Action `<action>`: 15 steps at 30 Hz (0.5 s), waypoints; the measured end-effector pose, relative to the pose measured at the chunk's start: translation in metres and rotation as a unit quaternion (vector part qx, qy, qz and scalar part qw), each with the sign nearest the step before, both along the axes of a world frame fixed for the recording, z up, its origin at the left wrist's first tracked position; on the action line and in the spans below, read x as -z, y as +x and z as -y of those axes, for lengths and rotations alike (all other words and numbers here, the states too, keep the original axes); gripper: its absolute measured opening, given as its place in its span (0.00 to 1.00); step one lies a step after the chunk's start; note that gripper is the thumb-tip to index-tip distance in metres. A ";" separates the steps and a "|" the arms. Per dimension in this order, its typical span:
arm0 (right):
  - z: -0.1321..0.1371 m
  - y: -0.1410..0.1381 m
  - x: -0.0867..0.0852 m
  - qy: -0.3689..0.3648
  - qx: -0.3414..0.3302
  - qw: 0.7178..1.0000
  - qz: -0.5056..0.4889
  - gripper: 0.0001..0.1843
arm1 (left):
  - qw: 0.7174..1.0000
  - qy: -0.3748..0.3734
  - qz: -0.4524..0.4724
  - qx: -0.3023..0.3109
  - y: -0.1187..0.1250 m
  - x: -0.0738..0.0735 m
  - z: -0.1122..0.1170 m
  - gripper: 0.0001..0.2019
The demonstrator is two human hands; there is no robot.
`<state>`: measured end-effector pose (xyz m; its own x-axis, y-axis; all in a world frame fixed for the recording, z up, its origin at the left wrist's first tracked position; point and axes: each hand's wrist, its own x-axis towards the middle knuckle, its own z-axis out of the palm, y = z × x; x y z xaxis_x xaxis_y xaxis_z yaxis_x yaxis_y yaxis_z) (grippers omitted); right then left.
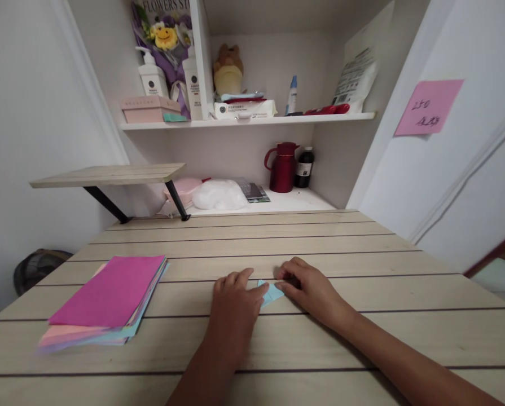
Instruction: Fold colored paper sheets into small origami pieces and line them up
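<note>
Small light-blue folded paper (271, 294) sits low in the centre of the frame on the worktop (320, 237). Left hand (235, 304) presses its left edge, fingers close together and flat. Right hand (311, 290) fingers pinch its right corner. Stack of coloured paper (108, 296) at lower left.

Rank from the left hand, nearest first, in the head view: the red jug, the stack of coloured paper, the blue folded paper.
1. Blue folded paper: at the left hand's fingertips.
2. Stack of coloured paper: on the table, to its left.
3. Red jug: back shelf, beyond the table.
</note>
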<state>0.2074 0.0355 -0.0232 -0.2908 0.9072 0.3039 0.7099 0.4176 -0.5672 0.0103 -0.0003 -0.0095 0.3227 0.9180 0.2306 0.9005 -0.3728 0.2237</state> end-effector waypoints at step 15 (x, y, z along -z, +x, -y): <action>0.027 0.002 -0.002 0.139 -0.149 0.970 0.133 0.14 | 0.999 -0.026 0.029 0.004 -0.005 0.002 -0.002 0.19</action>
<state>0.2098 0.0087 -0.0212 -0.6292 0.6648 0.4027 0.6402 0.7371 -0.2165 0.0058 0.0018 -0.0115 0.3178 0.9266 0.2008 0.8827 -0.3665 0.2943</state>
